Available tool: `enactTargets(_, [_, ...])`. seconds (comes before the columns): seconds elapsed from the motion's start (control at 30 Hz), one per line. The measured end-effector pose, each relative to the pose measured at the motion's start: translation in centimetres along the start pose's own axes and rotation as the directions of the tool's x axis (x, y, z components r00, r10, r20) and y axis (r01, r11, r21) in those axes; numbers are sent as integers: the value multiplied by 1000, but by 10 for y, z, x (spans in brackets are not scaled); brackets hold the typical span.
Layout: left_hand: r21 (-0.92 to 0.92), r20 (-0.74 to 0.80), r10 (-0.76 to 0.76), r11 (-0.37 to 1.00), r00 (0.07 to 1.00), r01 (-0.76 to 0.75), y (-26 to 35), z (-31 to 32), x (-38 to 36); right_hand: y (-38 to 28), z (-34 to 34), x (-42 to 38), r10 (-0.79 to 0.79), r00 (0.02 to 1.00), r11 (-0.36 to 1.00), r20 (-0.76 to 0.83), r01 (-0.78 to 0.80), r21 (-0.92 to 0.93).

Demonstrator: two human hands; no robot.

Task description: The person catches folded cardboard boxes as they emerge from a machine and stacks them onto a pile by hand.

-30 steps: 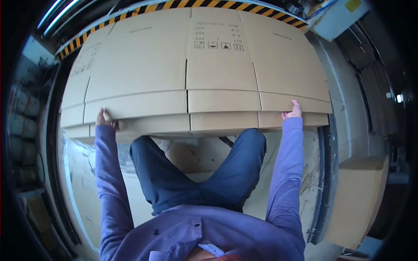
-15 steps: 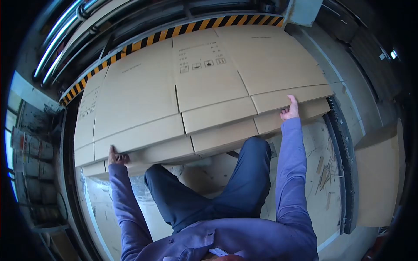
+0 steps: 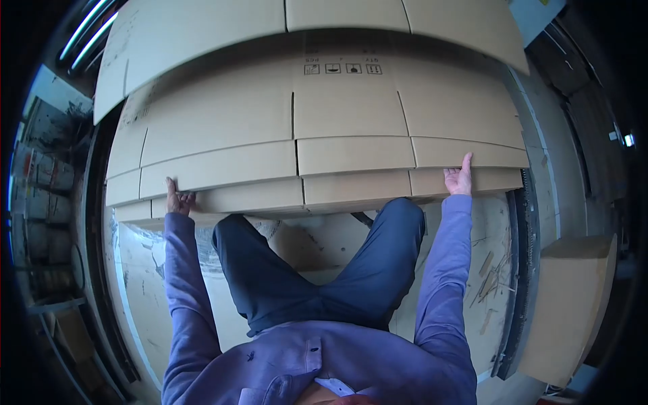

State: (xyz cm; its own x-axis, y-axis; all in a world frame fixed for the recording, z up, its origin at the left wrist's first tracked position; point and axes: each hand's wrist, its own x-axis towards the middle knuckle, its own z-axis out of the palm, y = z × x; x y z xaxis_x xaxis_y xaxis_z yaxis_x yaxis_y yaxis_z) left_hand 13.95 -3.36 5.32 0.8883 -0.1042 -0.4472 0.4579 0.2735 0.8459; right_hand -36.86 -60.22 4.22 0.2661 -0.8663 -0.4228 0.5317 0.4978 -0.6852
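Observation:
A wide stack of flat cardboard sheets (image 3: 351, 118) with creased flaps and printed symbols lies in front of me. My left hand (image 3: 178, 198) grips the near edge at the left, thumb on top and fingers curled below. My right hand (image 3: 460, 178) holds the same edge near its right end, thumb up on the flap and fingers beneath. Above the stack, another large cardboard sheet (image 3: 351, 15) hangs over the far part, its curved near edge casting a shadow. What bears that upper sheet is out of view.
Metal rollers (image 3: 84, 34) are at the upper left. Buckets (image 3: 50, 172) stand at the far left. A dark rail (image 3: 525, 270) runs down the right, beside a cardboard box (image 3: 567, 304). Scraps (image 3: 487, 283) lie on the floor near my right arm.
A large cardboard sheet has come into view above the far part of the stack, covering the striped edge. Both hands still hold the near edge, and the view has shifted.

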Motion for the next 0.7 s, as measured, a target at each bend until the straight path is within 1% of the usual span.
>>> enactTargets(0.07, [-29,-12,37,999,999,-38,-1,8,-8,-1,5,-6,-6,1000,1000,-28,6,-5])
enactTargets(0.13, [-77,-25,-27,997,999,25,-2,-2,4,-1,12,-9,2,999,1000,-38,-2,5])
enactTargets(0.17, [-45,-69,4,999,998,-7,1,4,-4,-3,11,-8,12,999,1000,-39,-11,19])
enactTargets(0.2, [-28,-49,-17,999,999,16,6,9,-12,-3,10,-7,22,999,999,-42,-21,33])
enactTargets(0.27, [13,-6,-62,998,998,62,13,14,-17,-6,18,-11,21,997,1000,-68,-23,-21])
enactTargets(0.3, [36,-29,-85,996,996,86,15,13,-11,-8,22,-13,30,996,999,-84,-33,-36])
enactTargets(0.4, [85,-115,19,996,993,-9,3,6,26,-6,26,-13,6,993,993,-117,-20,-116])
enactTargets(0.43, [93,-112,57,995,992,-46,5,13,17,-5,25,-11,-11,992,989,-126,-8,-149])
enactTargets(0.53, [138,-251,-11,989,968,47,8,11,25,0,21,-6,-39,992,985,-120,19,-169])
enactTargets(0.63, [99,-209,-87,989,974,109,13,16,20,3,11,1,-50,998,984,-50,40,-175])
enactTargets(0.7, [71,-231,-109,989,967,128,18,24,8,1,7,3,4,997,985,-82,-18,-174])
